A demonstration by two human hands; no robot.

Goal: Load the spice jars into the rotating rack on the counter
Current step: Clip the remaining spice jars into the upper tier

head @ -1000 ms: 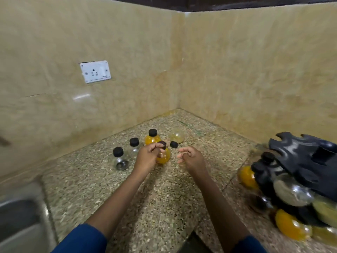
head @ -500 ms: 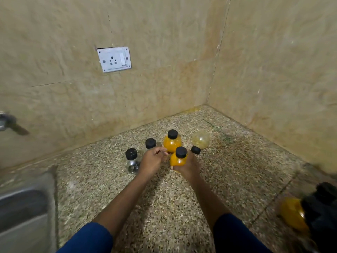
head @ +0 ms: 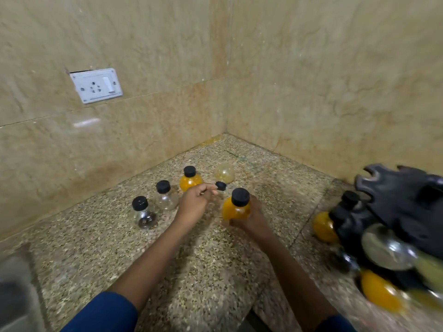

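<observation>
Altogether five bulb-shaped spice jars are outside the rack (head: pixel 407 207), all to its left: four stand on the speckled granite worktop (head: pixel 119 248) and one is lifted. Farthest from the rack is a clear jar (head: pixel 143 215) with a ribbed black cap and a dark residue at its bottom. Next toward the rack comes a second clear jar (head: pixel 166 198), also capped, then a capped orange jar (head: pixel 190 180), then one capless pale jar (head: pixel 224 173), round and yellowish. A single loose cap (head: pixel 220 185) lies just in front of the pale jar.

The right hand (head: pixel 249 219) wraps its fingers round the held orange jar (head: pixel 235 209), which is upright, black-capped and clear of the worktop, well left of the rack. The left hand (head: pixel 194 204) has its fingers curled, tips meeting the loose cap; whether it pinches the cap I cannot tell.

The rack is black, glossy and scalloped along its rim, and blurred. It carries at least two orange jars and one clear one; a surer count is not possible.
</observation>
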